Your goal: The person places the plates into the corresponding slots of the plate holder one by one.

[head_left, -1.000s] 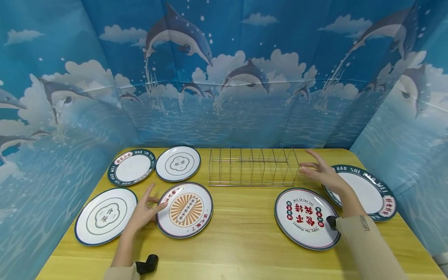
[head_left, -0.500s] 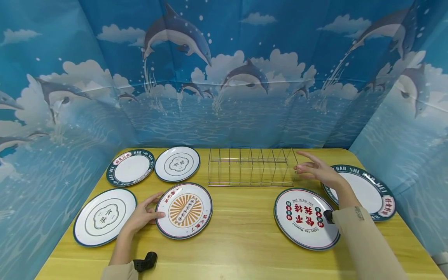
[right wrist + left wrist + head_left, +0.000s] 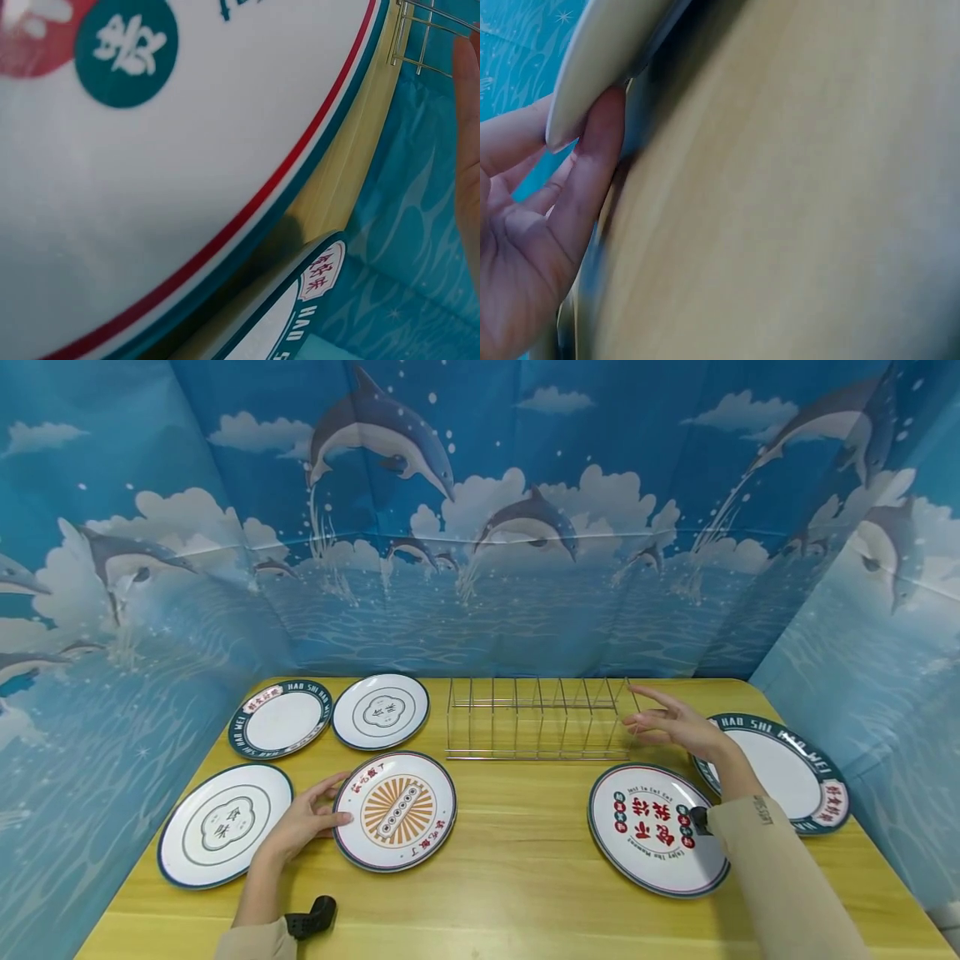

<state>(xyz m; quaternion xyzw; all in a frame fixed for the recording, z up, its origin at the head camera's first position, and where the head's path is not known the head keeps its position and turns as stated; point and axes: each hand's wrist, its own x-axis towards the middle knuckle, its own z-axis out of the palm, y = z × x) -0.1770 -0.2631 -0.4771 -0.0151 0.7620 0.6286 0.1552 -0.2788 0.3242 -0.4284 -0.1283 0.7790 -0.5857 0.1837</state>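
Observation:
My left hand (image 3: 300,820) pinches the left rim of a white plate (image 3: 397,810) with an orange sunburst print. In the left wrist view, the left hand (image 3: 536,240) has fingers on both faces of the plate edge (image 3: 604,64), and the rim stands off the wooden surface. At the right end of a wire plate rack (image 3: 536,755), my right hand (image 3: 678,728) reaches in with its index finger extended, fingertips at the end wires. Only a strip of the right hand (image 3: 469,150) shows in the right wrist view, beside the rack (image 3: 420,63).
A red-lettered plate (image 3: 660,831) lies below the right forearm, and a green-rimmed plate (image 3: 780,768) lies farther right. On the left are a large white plate (image 3: 225,827), a green-rimmed plate (image 3: 281,718) and a small white plate (image 3: 381,712). A dolphin-print curtain (image 3: 480,568) borders the yellow table (image 3: 517,877).
My left hand has lowered beside the sunburst plate and taken hold of its left rim. My right hand has shifted left to the rack's right end.

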